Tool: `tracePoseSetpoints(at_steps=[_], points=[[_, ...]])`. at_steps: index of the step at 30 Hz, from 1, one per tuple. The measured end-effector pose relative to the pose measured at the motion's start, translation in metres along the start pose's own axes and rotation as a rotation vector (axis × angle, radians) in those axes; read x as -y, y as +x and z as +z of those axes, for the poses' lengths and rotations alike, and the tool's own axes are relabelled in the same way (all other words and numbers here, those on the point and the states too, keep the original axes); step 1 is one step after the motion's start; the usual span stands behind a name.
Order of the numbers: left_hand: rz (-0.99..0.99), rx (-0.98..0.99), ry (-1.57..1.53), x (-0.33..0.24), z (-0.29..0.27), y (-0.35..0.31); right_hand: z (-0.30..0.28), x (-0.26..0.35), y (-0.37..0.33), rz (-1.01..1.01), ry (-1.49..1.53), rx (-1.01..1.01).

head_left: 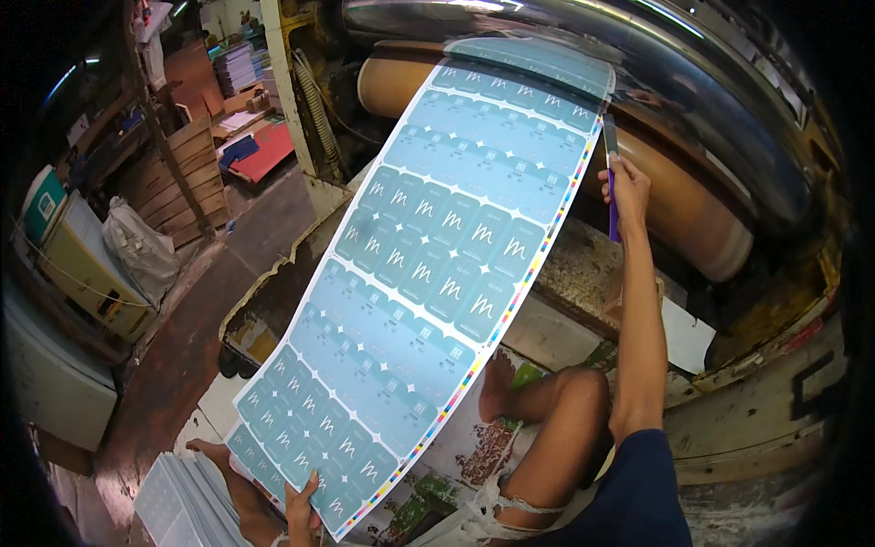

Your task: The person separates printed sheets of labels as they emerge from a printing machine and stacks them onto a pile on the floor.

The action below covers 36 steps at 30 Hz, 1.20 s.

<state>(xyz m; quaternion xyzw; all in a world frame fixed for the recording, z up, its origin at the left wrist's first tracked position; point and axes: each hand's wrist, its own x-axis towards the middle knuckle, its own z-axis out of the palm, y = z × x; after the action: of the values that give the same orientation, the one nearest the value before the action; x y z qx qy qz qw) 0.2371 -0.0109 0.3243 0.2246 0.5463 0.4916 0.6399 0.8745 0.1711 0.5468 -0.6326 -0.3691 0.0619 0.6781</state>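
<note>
Sheet (pixel 410 239), glossy, teal-panelled, left grip (pixel 303 507) snug on its end, right grip (pixel 629 189) round purple-handled tool (pixel 613 217)

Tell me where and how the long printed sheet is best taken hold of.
Probably by the lower edge of the printed sheet, coming from below, with a light pinch, thumb on the printed face. The sheet is thin and flat, and its far end runs up to the shiny metal roller, so the near end seems easier to reach; the left hand holds it there.

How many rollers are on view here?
2: the shiny metal roller at the top and the brown roller beneath it, partly covered by the printed sheet. More may be hidden.
</note>
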Motion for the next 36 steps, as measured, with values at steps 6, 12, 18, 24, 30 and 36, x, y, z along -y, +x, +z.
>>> tracePoseSetpoints(at_steps=[6, 12, 18, 24, 30, 36], points=[[0.027, 0.021, 0.020, 0.080, -0.073, 0.072, 0.053, -0.134, -0.050, 0.039, -0.087, 0.128], [0.019, -0.039, 0.089, 0.073, -0.056, 0.076, 0.060, -0.150, -0.032, -0.235, -0.542, -0.120], [0.022, -0.117, 0.040, 0.057, -0.026, 0.065, 0.057, -0.117, -0.015, -0.693, -0.619, -0.095], [0.175, -0.326, 0.151, 0.091, -0.049, 0.077, 0.048, -0.134, 0.047, -0.726, -0.675, 0.191], [0.296, -0.404, 0.216, 0.154, -0.129, 0.110, 0.045, -0.237, 0.025, -0.554, -0.570, 0.347], [0.069, -0.516, 0.154, 0.218, -0.239, 0.164, 0.056, -0.279, -0.070, -0.462, -0.571, 0.545]])
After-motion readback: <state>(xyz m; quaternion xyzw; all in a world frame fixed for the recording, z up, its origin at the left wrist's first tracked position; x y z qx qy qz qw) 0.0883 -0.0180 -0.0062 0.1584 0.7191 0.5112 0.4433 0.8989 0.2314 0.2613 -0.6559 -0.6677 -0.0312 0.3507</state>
